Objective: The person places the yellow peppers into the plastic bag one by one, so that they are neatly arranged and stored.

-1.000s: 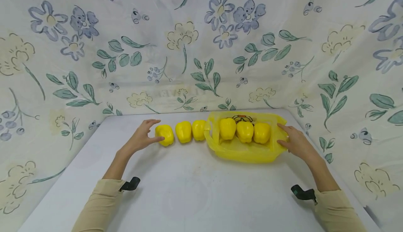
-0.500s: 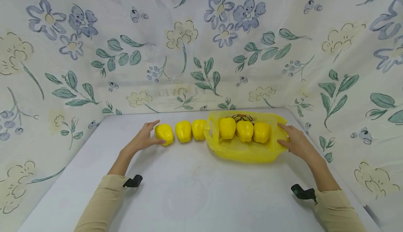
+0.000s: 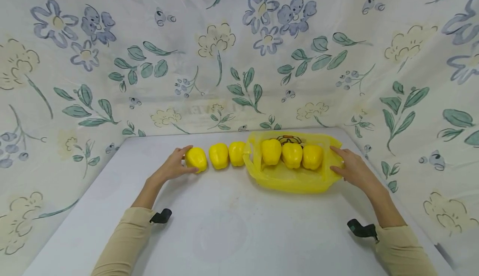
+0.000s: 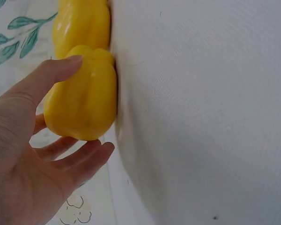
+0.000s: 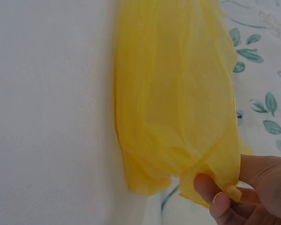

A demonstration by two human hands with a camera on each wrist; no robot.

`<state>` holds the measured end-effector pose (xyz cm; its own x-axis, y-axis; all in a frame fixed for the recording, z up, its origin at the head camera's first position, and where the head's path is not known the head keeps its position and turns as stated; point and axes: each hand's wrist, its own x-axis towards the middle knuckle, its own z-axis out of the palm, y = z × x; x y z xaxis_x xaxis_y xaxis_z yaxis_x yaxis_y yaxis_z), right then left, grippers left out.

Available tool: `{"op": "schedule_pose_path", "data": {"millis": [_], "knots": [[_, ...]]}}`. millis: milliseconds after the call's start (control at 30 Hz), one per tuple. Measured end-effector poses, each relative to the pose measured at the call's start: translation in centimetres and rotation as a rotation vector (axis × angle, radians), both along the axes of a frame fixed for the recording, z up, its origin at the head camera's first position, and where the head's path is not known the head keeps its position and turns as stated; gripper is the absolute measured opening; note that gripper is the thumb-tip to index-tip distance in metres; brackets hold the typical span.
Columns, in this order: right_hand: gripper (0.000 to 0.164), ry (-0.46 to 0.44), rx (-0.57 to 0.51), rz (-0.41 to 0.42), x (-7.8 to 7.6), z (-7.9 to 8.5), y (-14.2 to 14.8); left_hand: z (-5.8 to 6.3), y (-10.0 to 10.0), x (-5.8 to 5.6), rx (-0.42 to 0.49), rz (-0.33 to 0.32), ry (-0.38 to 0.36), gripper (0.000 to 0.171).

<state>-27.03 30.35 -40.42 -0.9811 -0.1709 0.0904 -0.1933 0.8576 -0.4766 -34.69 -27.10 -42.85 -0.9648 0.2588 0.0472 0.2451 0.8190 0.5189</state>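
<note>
At the left end of a row of three yellow bell peppers, my left hand [image 3: 173, 167] holds the end bell pepper [image 3: 196, 159] between thumb and fingers. In the left wrist view the thumb [image 4: 65, 70] lies on the pepper's side and the other fingers reach round its far side and bottom. The middle bell pepper [image 3: 218, 156] and the one beside the bag [image 3: 237, 154] stand to its right. My right hand [image 3: 353, 168] pinches the right end of a yellow plastic bag [image 3: 292, 184], its edge bunched between thumb and fingers [image 5: 207, 187]. Three more bell peppers [image 3: 292, 155] lie on the bag.
Everything rests toward the back of a white table [image 3: 232, 234]. A floral curtain [image 3: 209, 60] hangs behind the table and along both sides. Dark wrist-camera mounts [image 3: 161, 216] stick out at both sleeves.
My left hand has moved slightly right, closing its thumb and fingers in on the end bell pepper. The right hand keeps its hold on the bag, and the other peppers stay put.
</note>
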Motion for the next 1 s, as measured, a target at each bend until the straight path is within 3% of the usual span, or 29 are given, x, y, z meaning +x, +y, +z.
{"op": "schedule_pose_path", "data": {"millis": [233,600,1000], "knots": [[0.067,0.01,-0.004,0.0,0.05,0.22,-0.09,0.32,0.21,0.01,0.006,0.0,0.008,0.091],[0.068,0.012,-0.009,0.011,0.15,0.23,-0.07,-0.35,0.02,0.33,-0.01,-0.011,0.05,0.092],[0.067,0.011,-0.017,0.017,0.11,-0.01,-0.03,-0.3,-0.03,0.63,-0.028,-0.011,0.071,0.094]]}}
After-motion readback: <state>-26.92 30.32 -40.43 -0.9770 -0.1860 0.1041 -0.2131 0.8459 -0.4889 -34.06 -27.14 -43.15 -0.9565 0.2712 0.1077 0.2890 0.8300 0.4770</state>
